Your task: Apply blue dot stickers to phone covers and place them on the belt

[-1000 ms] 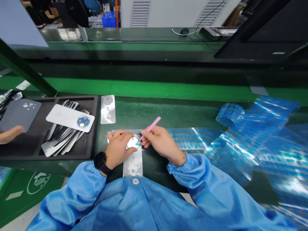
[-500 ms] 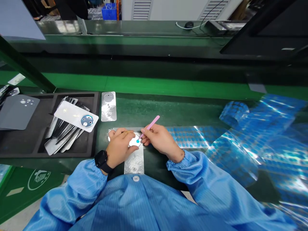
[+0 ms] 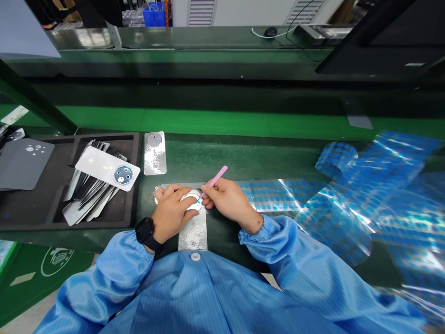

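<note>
A silver back cover (image 3: pixel 193 232) lies lengthwise on the green bench before me. My left hand (image 3: pixel 172 211), a black watch on its wrist, rests on the cover's far end with fingers curled over the round camera ring (image 3: pixel 192 202). My right hand (image 3: pixel 227 200) pinches pink tweezers (image 3: pixel 213 181), whose tip touches the ring beside a small blue dot. Just right of that hand lies a shiny sheet of blue round stickers (image 3: pixel 274 195).
A second silver cover (image 3: pixel 155 153) lies further back. A black foam tray (image 3: pixel 48 204) at left holds a stack of covers topped by a white one (image 3: pixel 107 169), plus a grey cover (image 3: pixel 21 163). Rolled sticker film (image 3: pixel 365 185) spreads at right. A green conveyor runs behind.
The tweezers' tip with the blue dot has settled lower onto the ring. Another person's hand seen at the far left a second ago has gone. The view has shifted slightly.
</note>
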Demonstrator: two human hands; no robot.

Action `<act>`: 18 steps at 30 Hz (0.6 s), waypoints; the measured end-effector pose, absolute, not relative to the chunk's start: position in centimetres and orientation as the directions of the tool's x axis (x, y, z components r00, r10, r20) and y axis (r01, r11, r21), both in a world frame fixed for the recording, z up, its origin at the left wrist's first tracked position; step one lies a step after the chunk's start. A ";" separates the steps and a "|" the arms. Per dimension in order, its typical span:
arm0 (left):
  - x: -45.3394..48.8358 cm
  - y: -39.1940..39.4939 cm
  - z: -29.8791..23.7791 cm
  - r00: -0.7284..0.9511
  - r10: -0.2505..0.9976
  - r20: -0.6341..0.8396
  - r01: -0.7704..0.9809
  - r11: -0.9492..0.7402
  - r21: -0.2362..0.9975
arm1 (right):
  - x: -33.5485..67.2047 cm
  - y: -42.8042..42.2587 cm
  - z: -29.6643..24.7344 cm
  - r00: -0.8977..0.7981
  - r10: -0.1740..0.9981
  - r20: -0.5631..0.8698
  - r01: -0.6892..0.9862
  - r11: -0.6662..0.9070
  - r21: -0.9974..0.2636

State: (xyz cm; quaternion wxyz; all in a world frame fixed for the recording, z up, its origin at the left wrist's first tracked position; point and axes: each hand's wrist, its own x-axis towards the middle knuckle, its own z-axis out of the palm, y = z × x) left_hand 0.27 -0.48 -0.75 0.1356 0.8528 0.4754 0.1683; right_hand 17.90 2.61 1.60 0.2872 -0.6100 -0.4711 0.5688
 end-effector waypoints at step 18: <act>1.0 -1.2 -0.3 0.480 0.871 0.105 0.810 -0.486 0.330 | 18.5 2.5 0.4 -0.059 0.905 -0.421 0.067 -0.417 -0.906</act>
